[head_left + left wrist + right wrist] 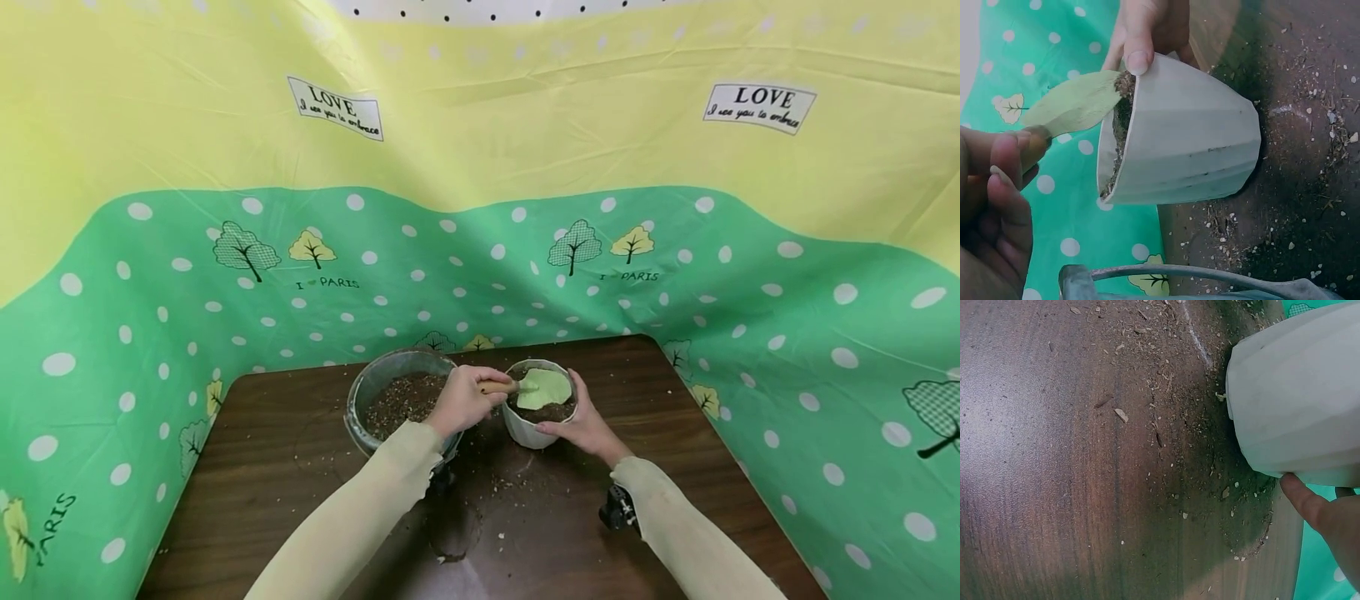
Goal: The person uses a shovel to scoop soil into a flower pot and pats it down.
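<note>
My left hand point(467, 402) pinches the wooden handle of a small trowel point(545, 388) with a pale green blade. The blade lies over the dark soil inside a white ribbed flower pot point(528, 433), its tip at the far rim in the left wrist view. My right hand point(588, 423) grips the pot from its right side, with the thumb at the rim. In the right wrist view, a finger of this hand point(1325, 515) touches the wall of the pot point(1300, 394). The pot stands upright on the table.
Left of the pot stands a grey bucket point(360, 392) part-filled with soil point(405, 404); its handle point(1191, 270) shows in the left wrist view. Soil crumbs are scattered over the brown wooden table point(285, 517). A green and yellow printed cloth point(465, 250) hangs behind and at both sides.
</note>
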